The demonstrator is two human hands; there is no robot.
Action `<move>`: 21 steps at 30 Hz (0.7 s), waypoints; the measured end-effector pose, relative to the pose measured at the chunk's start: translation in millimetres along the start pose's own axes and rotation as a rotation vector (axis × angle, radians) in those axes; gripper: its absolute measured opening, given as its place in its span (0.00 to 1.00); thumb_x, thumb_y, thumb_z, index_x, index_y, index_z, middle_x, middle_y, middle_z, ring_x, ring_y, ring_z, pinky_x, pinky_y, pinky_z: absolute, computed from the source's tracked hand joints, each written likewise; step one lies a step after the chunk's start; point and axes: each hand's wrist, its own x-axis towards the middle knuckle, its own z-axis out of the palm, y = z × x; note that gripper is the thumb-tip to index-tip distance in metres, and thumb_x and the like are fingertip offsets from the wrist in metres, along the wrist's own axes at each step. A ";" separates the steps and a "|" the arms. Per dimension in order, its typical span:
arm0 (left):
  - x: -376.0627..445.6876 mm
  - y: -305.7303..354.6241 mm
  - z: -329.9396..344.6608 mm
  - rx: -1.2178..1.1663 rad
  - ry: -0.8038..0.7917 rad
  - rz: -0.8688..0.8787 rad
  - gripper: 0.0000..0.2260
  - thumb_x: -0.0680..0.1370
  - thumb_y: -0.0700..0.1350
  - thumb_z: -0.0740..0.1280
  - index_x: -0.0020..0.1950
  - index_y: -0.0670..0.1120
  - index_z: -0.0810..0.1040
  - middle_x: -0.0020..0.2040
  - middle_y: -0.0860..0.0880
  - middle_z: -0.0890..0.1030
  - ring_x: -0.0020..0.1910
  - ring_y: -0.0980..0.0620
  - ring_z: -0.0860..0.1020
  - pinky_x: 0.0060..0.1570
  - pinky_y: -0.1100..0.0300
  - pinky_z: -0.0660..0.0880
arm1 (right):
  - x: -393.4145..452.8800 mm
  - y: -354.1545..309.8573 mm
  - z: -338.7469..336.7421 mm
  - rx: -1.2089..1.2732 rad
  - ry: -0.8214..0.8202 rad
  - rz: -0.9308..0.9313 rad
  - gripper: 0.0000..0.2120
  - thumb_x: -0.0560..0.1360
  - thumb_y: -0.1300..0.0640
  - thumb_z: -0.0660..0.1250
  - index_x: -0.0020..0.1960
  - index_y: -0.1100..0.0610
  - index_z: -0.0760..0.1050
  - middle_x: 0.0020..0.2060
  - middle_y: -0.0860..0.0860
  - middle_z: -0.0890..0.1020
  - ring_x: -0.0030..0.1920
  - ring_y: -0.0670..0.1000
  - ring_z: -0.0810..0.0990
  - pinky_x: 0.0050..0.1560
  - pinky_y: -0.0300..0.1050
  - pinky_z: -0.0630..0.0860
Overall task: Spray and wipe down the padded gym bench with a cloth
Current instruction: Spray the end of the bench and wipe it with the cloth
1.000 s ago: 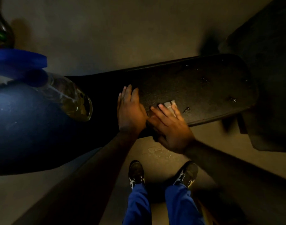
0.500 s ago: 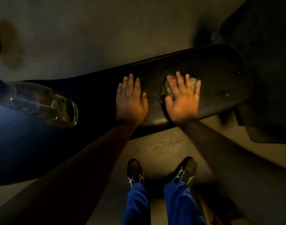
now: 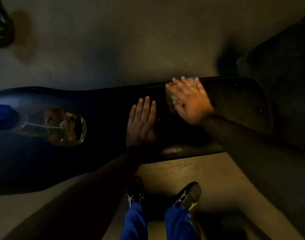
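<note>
Spray bottle (image 3: 61, 126) blocking bench's (image 3: 235, 101) left

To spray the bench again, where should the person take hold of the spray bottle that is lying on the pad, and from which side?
Probably at its narrow neck, just below the blue spray head. The spray bottle lies on its side on the bench, base toward the hands and head toward the picture's left. The left hand, flat on the pad, is nearer; come from above, since the round clear body looks wide and could roll.
</note>
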 end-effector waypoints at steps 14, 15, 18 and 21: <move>-0.8 28.2 -10.4 0.055 -0.089 -0.089 0.24 0.79 0.49 0.55 0.71 0.38 0.71 0.71 0.35 0.70 0.72 0.38 0.68 0.70 0.42 0.65 | -32.0 7.9 4.4 0.060 0.129 0.468 0.30 0.80 0.41 0.54 0.80 0.49 0.60 0.80 0.54 0.61 0.80 0.61 0.55 0.78 0.68 0.44; -4.4 34.3 -11.5 0.025 -0.087 -0.083 0.24 0.78 0.49 0.55 0.70 0.37 0.72 0.70 0.35 0.71 0.71 0.38 0.69 0.69 0.42 0.66 | -45.8 -11.1 11.0 0.067 0.113 0.356 0.30 0.80 0.42 0.54 0.80 0.49 0.60 0.80 0.54 0.61 0.81 0.61 0.55 0.78 0.69 0.44; -7.1 48.9 -12.7 -0.034 -0.090 -0.062 0.26 0.77 0.49 0.53 0.71 0.37 0.70 0.71 0.35 0.71 0.71 0.38 0.68 0.70 0.43 0.64 | -97.7 -8.7 15.5 0.055 -0.014 -0.055 0.31 0.79 0.40 0.54 0.80 0.46 0.59 0.81 0.52 0.61 0.81 0.58 0.56 0.79 0.66 0.49; -5.5 60.4 -13.3 -0.064 -0.127 -0.043 0.27 0.77 0.48 0.51 0.74 0.38 0.66 0.74 0.37 0.67 0.74 0.41 0.64 0.73 0.45 0.60 | -86.4 34.6 5.3 0.063 0.051 0.192 0.31 0.80 0.39 0.54 0.81 0.47 0.58 0.81 0.53 0.59 0.81 0.59 0.55 0.78 0.64 0.46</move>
